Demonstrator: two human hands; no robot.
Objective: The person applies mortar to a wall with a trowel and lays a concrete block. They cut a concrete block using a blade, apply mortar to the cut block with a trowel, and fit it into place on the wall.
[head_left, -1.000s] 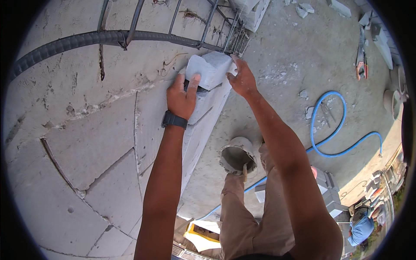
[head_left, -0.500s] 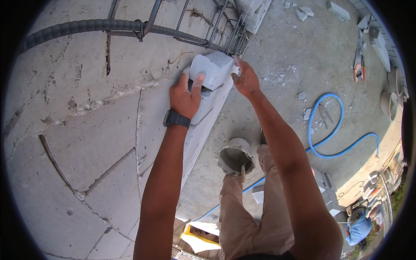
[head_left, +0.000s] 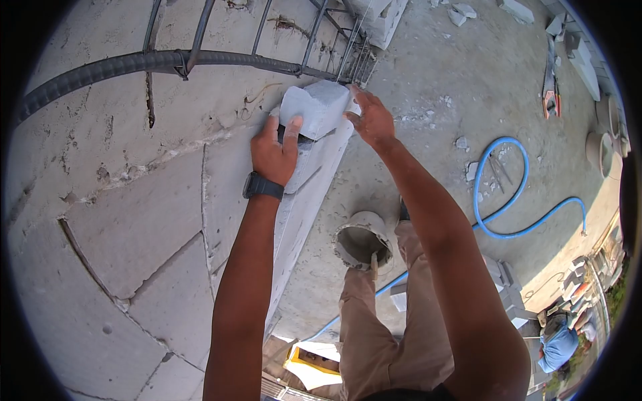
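A cut piece of light-grey aerated concrete block (head_left: 317, 107) rests on the narrow top of a low course beside the wall. My left hand (head_left: 274, 148), with a dark watch on its wrist, grips the near left end of the piece, thumb pressed on its face. At the opposite end my right hand (head_left: 372, 119) holds the edge between thumb and fingers, partly hidden behind the block. A dark gap shows under the left end. Below, a round bucket (head_left: 362, 217) of grey mortar stands by my legs, with a tool handle (head_left: 374, 266) leaning in it.
Steel rebar (head_left: 144, 61) crosses the block wall (head_left: 140, 240) at upper left. On the concrete floor lie a blue hose (head_left: 476, 190), a handsaw (head_left: 551, 87) and broken block pieces. A yellow-edged container (head_left: 311, 364) is behind my legs. A person in blue (head_left: 557, 347) is at lower right.
The view has shifted slightly, so hands, block and rebar sit a little further left and the rebar lower. Both hands keep their hold on the block.
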